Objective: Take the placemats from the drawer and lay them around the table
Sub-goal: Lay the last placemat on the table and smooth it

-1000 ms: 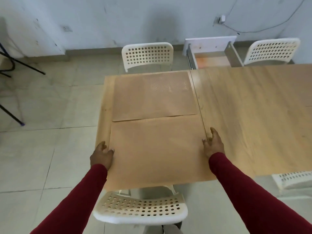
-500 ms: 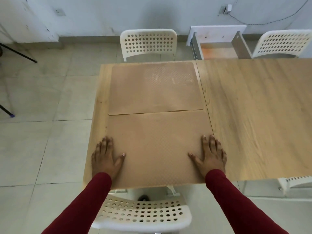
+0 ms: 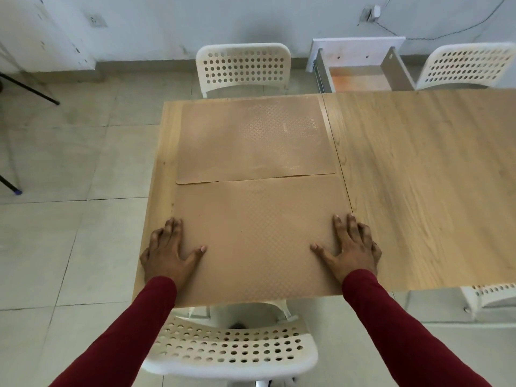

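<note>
Two tan, dotted placemats lie flat on the left end of the wooden table [image 3: 418, 177]. The far placemat [image 3: 251, 138] sits by the far edge; the near placemat [image 3: 259, 236] sits by the near edge, their edges meeting. My left hand [image 3: 167, 252] presses flat on the near placemat's left edge, fingers spread. My right hand [image 3: 351, 247] presses flat on its right edge, fingers spread. Neither hand grips anything. The drawer [image 3: 360, 76] stands pulled out beyond the table's far side, its orange-brown bottom showing.
White perforated chairs stand around the table: one near me [image 3: 231, 347], one at the far side [image 3: 243, 68], one at far right [image 3: 466, 65], one at near right [image 3: 488, 297]. Black stand legs [image 3: 28, 88] cross the tiled floor at left. A cable runs along the wall.
My hands went from holding the near placemat's side edges to lying flat on it, palms down. The view shifted slightly lower and closer to the table.
</note>
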